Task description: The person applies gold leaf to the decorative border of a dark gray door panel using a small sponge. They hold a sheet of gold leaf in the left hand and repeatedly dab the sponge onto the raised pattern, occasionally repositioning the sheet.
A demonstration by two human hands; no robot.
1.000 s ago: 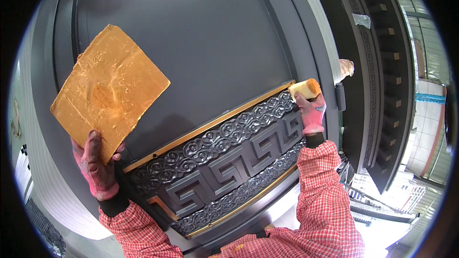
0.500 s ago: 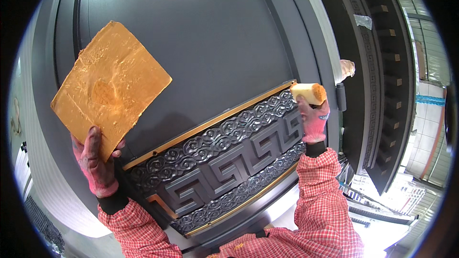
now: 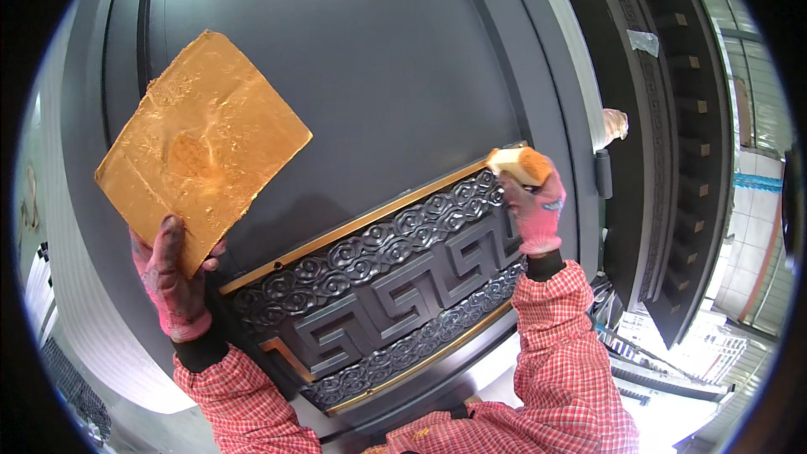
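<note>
My left hand (image 3: 174, 282), in a stained pink glove, grips the lower corner of a flat square board (image 3: 206, 147) coated in gold paint, tilted above the dark grey door panel (image 3: 353, 59). In my right hand (image 3: 535, 202), also gloved in pink, is a cream sponge block (image 3: 519, 166) with gold-orange paint on its end. It is at the right end of the gold upper border strip (image 3: 361, 219); whether it touches is hard to tell. Below that strip lies a raised ornamental band (image 3: 395, 290) with dark swirls and a key pattern. Its lower left corner carries a copper-coloured edge (image 3: 287, 359).
A second dark ornamented panel (image 3: 647, 143) with several small light blocks along it stands at the right. A hinge (image 3: 603, 173) and a wrapped handle-like piece (image 3: 615, 124) stick out from the door's right edge. White foam sheeting (image 3: 101, 336) lines the left side.
My right hand has moved left along the gold strip with the sponge, which is now turned a little. The board in my left hand has shifted slightly right and up.
</note>
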